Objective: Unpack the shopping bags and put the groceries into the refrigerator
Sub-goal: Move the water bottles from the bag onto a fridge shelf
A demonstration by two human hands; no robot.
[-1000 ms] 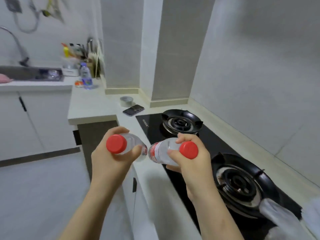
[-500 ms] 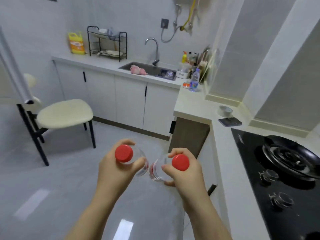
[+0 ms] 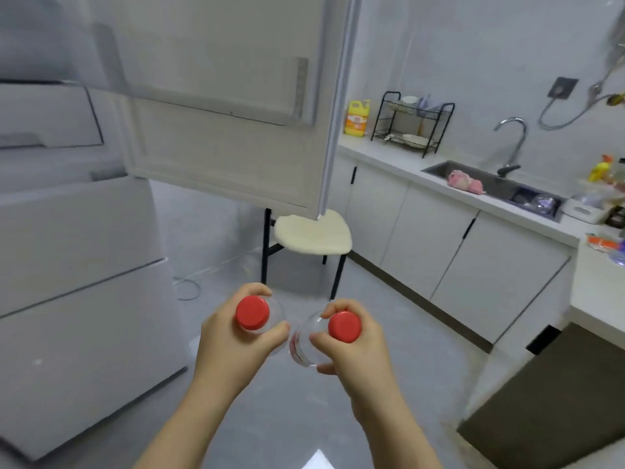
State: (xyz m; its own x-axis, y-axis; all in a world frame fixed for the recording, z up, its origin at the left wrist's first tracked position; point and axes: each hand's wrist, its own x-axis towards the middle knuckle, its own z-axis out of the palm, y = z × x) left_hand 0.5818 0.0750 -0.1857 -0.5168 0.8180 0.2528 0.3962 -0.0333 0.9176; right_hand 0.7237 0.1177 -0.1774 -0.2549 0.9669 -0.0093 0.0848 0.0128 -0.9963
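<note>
Holding one small clear bottle in each hand, the person faces the refrigerator (image 3: 77, 265), whose upper door (image 3: 230, 113) stands open above a chair (image 3: 311, 235). The left hand (image 3: 236, 340) has its fingers curled around the red-capped left bottle (image 3: 252, 313). The right hand (image 3: 351, 350) grips the red-capped right bottle (image 3: 306, 343) with curled fingers and thumb. Both bottles are in the air, outside the refrigerator, very close together; I cannot tell if they touch. On the counter (image 3: 389, 157) a yellow jug (image 3: 356, 118) stands at the far left end beside a dish rack (image 3: 411, 121), and a pink cloth (image 3: 465, 184) lies on the front edge of the sink (image 3: 500, 186)
</note>
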